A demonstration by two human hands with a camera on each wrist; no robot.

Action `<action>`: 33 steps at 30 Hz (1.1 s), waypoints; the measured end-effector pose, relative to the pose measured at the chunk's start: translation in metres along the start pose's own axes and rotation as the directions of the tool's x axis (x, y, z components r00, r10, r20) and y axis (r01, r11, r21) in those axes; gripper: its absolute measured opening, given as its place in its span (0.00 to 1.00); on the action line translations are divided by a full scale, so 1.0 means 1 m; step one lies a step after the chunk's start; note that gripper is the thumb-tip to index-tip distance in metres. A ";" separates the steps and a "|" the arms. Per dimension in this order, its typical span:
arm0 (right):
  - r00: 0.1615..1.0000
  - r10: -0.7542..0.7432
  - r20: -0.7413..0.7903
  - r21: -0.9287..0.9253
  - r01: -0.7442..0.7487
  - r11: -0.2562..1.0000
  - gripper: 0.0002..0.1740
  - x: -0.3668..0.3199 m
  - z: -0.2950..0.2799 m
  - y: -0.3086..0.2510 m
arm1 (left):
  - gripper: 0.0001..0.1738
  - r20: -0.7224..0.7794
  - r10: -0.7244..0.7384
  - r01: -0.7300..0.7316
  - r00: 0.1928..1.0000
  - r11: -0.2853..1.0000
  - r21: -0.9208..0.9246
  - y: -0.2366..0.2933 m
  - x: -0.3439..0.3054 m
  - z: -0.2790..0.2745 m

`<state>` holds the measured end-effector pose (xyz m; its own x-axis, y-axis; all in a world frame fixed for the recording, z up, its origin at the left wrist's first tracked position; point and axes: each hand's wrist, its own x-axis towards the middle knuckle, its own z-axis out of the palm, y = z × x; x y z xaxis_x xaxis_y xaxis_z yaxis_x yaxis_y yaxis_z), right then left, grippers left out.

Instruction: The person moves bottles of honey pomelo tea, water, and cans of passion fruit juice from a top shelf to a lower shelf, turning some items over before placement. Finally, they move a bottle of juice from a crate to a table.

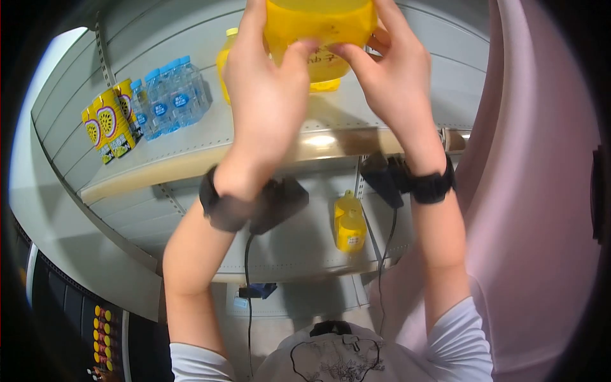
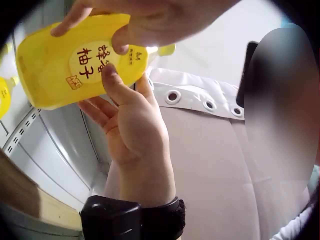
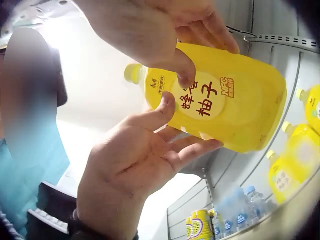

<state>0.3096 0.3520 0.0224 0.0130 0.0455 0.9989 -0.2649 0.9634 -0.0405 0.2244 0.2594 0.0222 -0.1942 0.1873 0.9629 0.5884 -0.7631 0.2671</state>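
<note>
Left hand [image 1: 267, 95], right hand [image 1: 388, 83] grip yellow pouch [image 3: 235, 110] endwise — cap [image 3: 132, 72] toward person [image 1: 331, 356].

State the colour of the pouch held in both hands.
Bright yellow; the pouch shows best in the right wrist view.

Blocked left on the upper shelf [image 1: 191, 143] by passion-fruit pouches [image 1: 108, 124] and water bottles [image 1: 172, 95], open along its front. Crowded above by the held yellow pouch [image 1: 321, 28]. Hemmed right by a pink curtain [image 1: 534, 191]. Open across the lower shelf [image 1: 299, 254] beside two small pouches [image 1: 350, 226].
</note>
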 end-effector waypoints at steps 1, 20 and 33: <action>1.000 0.004 -0.027 0.048 -0.002 0.999 0.37 -0.008 0.001 -0.005 | 0.40 -0.012 0.064 -0.064 0.998 0.998 0.010 0.003 -0.008 -0.003; 0.985 0.094 0.144 -0.300 -0.047 0.953 0.34 -0.194 -0.034 -0.087 | 0.32 0.236 -0.461 0.503 0.855 0.629 -0.593 0.024 -0.210 -0.055; 0.698 0.696 0.167 -0.286 -0.641 0.712 0.37 -0.335 0.003 -0.028 | 0.36 0.053 -0.554 0.507 0.831 0.794 0.336 -0.074 -0.317 -0.057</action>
<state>0.3099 0.3086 -0.3111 -0.3361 0.6584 0.6734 0.0788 0.7322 -0.6766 0.1973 0.2209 -0.3049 -0.4455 0.6109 0.6544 0.6323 -0.3028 0.7131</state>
